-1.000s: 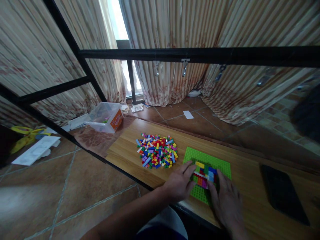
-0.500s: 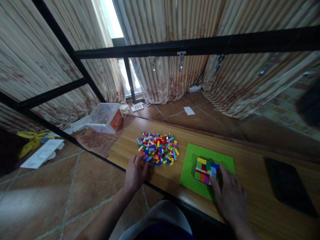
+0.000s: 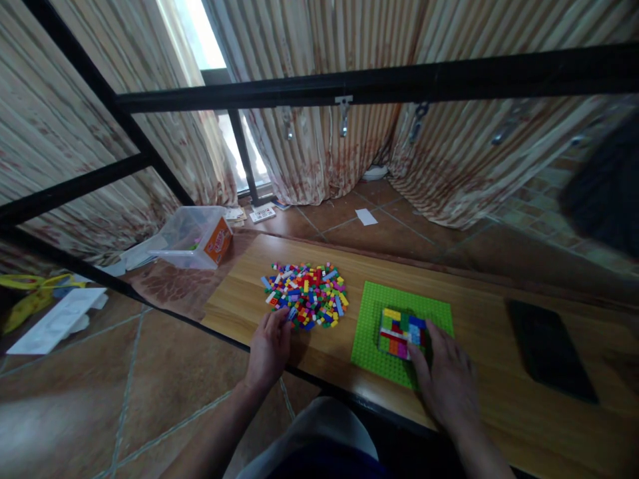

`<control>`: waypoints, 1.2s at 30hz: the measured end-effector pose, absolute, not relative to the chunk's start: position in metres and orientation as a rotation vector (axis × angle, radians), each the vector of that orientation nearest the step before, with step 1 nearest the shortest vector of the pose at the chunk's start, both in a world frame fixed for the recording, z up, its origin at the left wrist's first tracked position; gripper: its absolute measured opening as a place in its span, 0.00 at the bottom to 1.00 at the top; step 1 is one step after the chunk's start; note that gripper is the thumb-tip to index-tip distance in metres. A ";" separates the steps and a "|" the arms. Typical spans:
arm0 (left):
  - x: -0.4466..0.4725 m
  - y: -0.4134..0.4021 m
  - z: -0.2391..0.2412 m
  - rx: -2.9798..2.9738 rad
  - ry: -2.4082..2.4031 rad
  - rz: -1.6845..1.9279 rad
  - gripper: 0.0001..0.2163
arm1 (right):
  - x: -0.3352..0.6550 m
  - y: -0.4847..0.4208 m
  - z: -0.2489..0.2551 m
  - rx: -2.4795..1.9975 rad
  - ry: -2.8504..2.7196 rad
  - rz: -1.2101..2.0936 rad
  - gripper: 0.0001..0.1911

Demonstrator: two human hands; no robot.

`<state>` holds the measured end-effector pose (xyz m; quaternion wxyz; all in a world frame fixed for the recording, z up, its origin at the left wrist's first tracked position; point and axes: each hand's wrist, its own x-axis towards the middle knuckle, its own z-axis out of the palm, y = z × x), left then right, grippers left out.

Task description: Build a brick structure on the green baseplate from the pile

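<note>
A heap of small multicoloured toy bricks (image 3: 312,289) lies on the wooden table. At its near left edge is my left hand (image 3: 270,342), fingers drawn together beside a blue brick (image 3: 292,313); what sits between the fingertips is too small to make out. To the right, a green studded baseplate (image 3: 368,339) carries a low block of joined bricks (image 3: 397,334) in several colours. My right hand (image 3: 448,376) rests over the right side of this block, its thumb at the near edge and its fingers curled along the right side, hiding part of it.
A dark flat object (image 3: 549,349) lies on the table (image 3: 479,319) at the right. Beyond the table's left end stands a clear plastic box (image 3: 187,233) with an orange label. A black metal rail (image 3: 309,93) crosses in front of the curtains.
The view has swung slightly to the right. My left hand has shifted a little rightward along the heap's near edge. My right hand stays at the brick block.
</note>
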<state>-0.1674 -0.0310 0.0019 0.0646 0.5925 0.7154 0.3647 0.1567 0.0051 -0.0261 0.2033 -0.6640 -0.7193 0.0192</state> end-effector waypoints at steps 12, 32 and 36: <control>-0.084 -0.034 0.012 1.857 1.629 1.022 0.06 | 0.154 0.005 -0.024 -1.833 -1.982 0.057 0.34; -0.021 0.011 0.021 1.968 1.654 0.882 0.06 | 0.151 0.005 -0.017 -1.786 -1.949 0.110 0.32; -0.011 0.013 0.020 2.037 1.698 0.802 0.08 | 0.151 0.005 -0.016 -1.779 -1.943 0.104 0.31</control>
